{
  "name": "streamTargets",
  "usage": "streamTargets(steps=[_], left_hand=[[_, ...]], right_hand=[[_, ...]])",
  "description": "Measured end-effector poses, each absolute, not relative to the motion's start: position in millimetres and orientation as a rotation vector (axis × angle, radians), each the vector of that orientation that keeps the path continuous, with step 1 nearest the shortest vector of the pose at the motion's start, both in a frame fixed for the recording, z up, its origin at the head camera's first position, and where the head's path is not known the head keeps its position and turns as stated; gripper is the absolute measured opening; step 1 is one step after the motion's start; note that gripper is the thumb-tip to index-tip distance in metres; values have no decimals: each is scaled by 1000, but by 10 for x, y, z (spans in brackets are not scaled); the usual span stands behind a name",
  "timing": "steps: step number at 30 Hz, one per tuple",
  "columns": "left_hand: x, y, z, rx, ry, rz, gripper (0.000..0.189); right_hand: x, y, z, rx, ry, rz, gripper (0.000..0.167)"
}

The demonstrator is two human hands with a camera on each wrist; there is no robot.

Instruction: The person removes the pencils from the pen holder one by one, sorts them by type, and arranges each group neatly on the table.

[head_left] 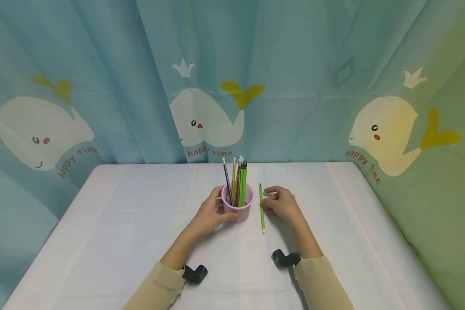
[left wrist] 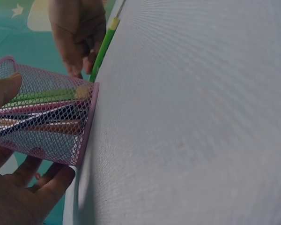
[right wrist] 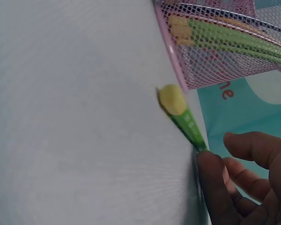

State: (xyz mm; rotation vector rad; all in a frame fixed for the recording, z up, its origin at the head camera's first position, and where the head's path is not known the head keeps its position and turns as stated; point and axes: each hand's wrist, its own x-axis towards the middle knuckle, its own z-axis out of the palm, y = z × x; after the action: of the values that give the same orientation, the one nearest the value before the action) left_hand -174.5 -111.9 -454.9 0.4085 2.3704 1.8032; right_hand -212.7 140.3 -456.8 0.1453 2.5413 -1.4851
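Note:
A pink mesh pencil cup stands upright on the table, with several pencils in it: green, red, yellow and dark ones. My left hand grips the cup from the left, thumb across its front and fingers round the far side. To the right of the cup lies a green pencil, its dark tip away from me and its yellow end toward me. My right hand is at its right side. One fingertip meets the pencil in the right wrist view, while another finger stays apart from it.
The table has a white cover. A blue-green curtain with whale prints hangs behind it and at both sides. Black wrist devices sit at both cuffs.

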Motion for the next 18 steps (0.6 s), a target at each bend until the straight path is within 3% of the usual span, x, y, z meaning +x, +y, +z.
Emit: streamTargets(steps=[18], left_hand=[[-1736,-1112,-4559,428,2372,1814,82]], right_hand=[[-2054,1290,-4319,-92,2226,-1910,46]])
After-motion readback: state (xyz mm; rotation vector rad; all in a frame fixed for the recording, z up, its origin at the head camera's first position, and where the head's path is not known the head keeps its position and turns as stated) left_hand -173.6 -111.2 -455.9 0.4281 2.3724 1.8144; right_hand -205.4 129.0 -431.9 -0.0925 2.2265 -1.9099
